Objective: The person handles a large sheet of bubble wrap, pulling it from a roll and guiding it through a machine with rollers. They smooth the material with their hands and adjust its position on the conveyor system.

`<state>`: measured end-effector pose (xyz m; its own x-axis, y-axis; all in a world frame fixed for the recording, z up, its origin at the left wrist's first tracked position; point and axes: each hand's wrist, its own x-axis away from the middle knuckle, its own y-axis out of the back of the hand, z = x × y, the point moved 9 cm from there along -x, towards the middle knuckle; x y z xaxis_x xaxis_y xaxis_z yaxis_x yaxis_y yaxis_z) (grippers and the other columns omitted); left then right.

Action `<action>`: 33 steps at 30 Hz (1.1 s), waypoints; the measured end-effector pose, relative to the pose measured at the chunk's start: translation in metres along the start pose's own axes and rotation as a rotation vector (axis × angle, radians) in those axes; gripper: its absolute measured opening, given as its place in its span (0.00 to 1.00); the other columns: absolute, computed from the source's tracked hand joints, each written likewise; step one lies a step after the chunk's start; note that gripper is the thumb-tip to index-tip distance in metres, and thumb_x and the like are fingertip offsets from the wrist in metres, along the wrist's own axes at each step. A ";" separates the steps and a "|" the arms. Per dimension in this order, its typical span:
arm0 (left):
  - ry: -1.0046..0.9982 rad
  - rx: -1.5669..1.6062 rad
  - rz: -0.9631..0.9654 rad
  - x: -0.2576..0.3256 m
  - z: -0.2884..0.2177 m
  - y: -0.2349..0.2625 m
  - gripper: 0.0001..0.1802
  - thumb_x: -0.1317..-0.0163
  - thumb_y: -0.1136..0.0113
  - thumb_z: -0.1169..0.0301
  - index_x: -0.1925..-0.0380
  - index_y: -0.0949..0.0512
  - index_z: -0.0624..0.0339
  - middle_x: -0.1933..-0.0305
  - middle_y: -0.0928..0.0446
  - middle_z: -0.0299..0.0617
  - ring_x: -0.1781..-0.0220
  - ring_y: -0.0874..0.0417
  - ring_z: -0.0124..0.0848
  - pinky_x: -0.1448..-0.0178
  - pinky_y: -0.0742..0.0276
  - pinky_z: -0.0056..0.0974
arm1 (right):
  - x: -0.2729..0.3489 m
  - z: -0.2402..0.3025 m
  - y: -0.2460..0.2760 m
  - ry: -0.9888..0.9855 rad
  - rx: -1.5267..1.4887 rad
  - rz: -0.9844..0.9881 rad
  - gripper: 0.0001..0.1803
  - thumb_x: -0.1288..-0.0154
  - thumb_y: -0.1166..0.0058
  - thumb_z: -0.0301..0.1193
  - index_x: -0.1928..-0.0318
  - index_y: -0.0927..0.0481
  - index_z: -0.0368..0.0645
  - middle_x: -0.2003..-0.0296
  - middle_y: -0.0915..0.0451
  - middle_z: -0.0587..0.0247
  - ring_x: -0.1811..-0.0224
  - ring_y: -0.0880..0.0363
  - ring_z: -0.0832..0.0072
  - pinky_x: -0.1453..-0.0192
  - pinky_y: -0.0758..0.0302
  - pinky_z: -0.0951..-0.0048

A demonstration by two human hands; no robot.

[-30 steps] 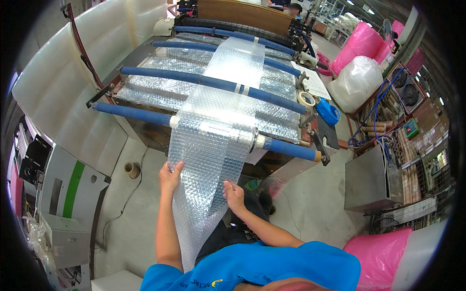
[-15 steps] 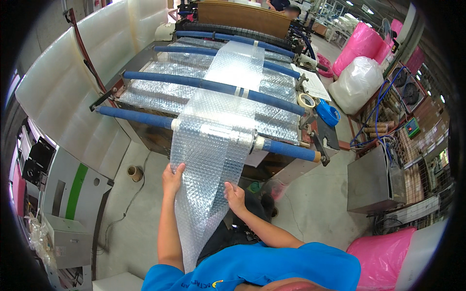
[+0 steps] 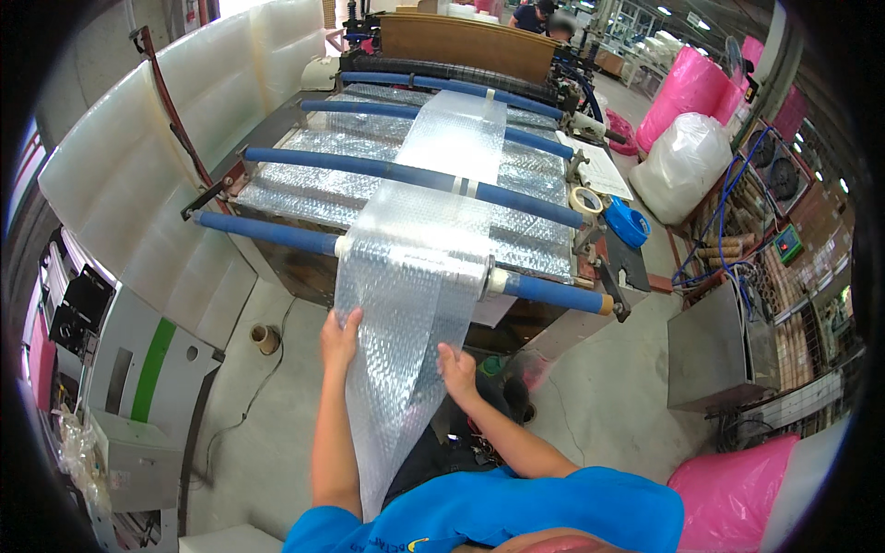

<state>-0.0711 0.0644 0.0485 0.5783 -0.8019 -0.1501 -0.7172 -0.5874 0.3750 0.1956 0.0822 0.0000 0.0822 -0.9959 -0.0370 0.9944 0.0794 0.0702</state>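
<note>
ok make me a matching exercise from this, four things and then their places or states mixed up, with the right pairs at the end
Things
1. bubble wrap
2. tube
3. tape roll
4. white bag

Places or states
A. beside the blue item
B. just below the pink roll in the picture
C. on the floor
D. held by left hand and right hand

Pairs: 1-D, 2-C, 3-A, 4-B

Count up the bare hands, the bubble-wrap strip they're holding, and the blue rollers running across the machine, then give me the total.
Bare hands: 2
Bubble-wrap strip: 1
Blue rollers: 4
Total: 7
</note>
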 end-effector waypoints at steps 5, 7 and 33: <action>-0.012 0.035 -0.052 -0.044 -0.044 -0.011 0.26 0.56 0.41 0.50 0.70 0.28 0.62 0.70 0.24 0.48 0.65 0.23 0.42 0.62 0.31 0.39 | -0.050 0.040 0.007 0.025 -0.108 -0.036 0.19 0.43 0.51 0.43 0.78 0.29 0.39 0.84 0.31 0.70 0.84 0.35 0.85 0.81 0.39 0.84; 0.017 -0.028 -0.147 -0.048 -0.061 -0.002 0.28 0.59 0.39 0.48 0.68 0.30 0.61 0.69 0.24 0.48 0.65 0.24 0.43 0.62 0.31 0.40 | -0.056 0.051 0.009 0.008 -0.193 -0.074 0.17 0.43 0.50 0.42 0.77 0.28 0.39 0.84 0.31 0.70 0.83 0.35 0.85 0.81 0.39 0.84; -0.001 -0.047 -0.048 -0.001 -0.051 0.029 0.21 0.54 0.40 0.55 0.75 0.30 0.65 0.75 0.25 0.46 0.72 0.24 0.35 0.66 0.32 0.36 | 0.019 0.035 -0.002 -0.150 -0.273 0.022 0.17 0.44 0.49 0.42 0.76 0.28 0.40 0.83 0.30 0.71 0.84 0.34 0.87 0.81 0.38 0.85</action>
<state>-0.0728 0.0534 0.1063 0.6114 -0.7728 -0.1701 -0.6695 -0.6198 0.4095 0.1928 0.0614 0.0336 0.1135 -0.9874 0.1103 0.9754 0.0897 -0.2013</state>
